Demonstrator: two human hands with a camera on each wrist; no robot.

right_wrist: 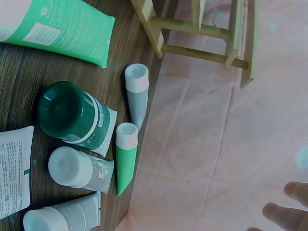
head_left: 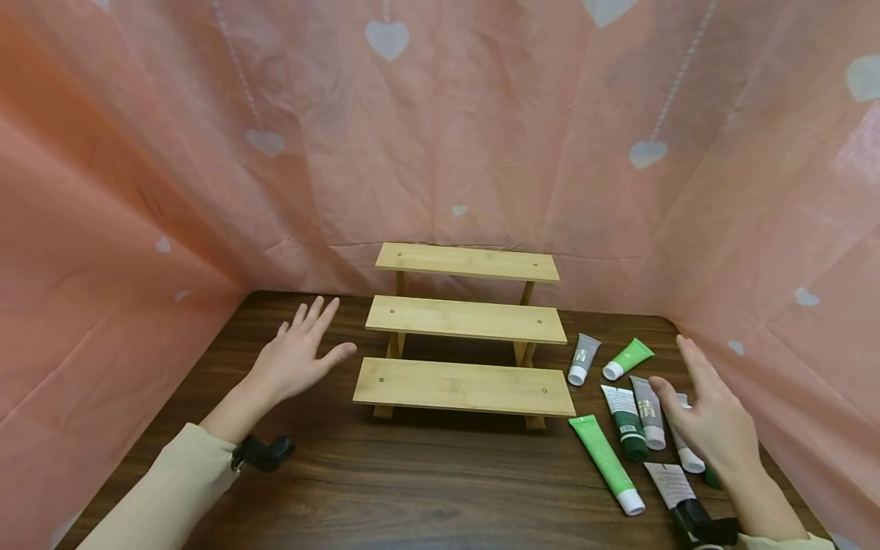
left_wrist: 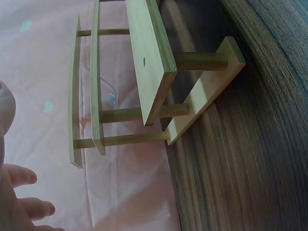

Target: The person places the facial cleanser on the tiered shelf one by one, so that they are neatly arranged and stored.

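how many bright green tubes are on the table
2: a large tube near the front right corner of the wooden stand, and a small tube farther back, beside a small grey tube. The right hand could hide another.

Arms (head_left: 161,489) outstretched, left fingers (head_left: 325,318) spread, right fingers (head_left: 700,370) extended

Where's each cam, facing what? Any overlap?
Head: on the head, facing forward and down at the three-tier wooden rack and squeeze tubes; left grip, right grip, cream sleeves show.
Left wrist: on that wrist, facing the rack's left end; fingers at left.
Right wrist: on that wrist, facing the tubes; fingertips lower right.
Head and right wrist share tubes and rack.
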